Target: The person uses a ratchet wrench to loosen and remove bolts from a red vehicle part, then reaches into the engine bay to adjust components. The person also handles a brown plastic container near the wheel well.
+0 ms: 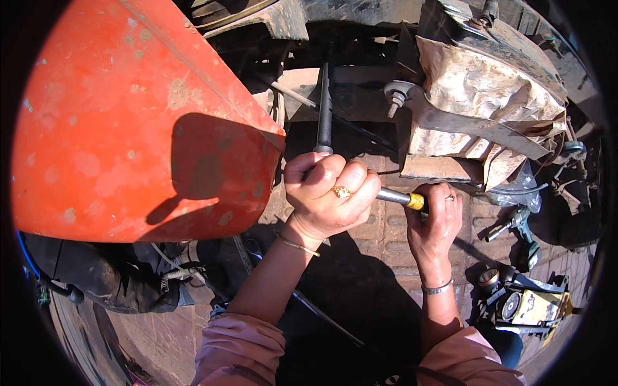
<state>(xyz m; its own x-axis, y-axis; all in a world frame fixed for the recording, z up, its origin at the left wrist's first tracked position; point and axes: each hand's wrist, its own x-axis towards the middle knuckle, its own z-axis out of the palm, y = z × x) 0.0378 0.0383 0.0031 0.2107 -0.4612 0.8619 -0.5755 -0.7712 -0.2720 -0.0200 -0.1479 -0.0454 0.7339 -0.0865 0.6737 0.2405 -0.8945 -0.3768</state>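
My left hand [333, 196] is closed in a fist round the head end of a socket wrench [391, 195], hiding the head. From the top of that fist a long dark extension bar [325, 106] runs away from me into the shadowed gap in the machine; its far end is lost in the dark. My right hand [436, 228] wraps round the wrench's handle, just right of a yellow band [416, 201]. The handle lies almost level between both hands, its right end hidden by my fingers.
A large orange-red panel [122, 135] fills the left. At the right, a metal strap [463, 119] with a bolt holds a box in creased pale wrapping [496, 83]. Lower right are a cordless power tool [523, 235] and a black-and-yellow device [534, 305]. A thin rod [328, 316] lies below my hands.
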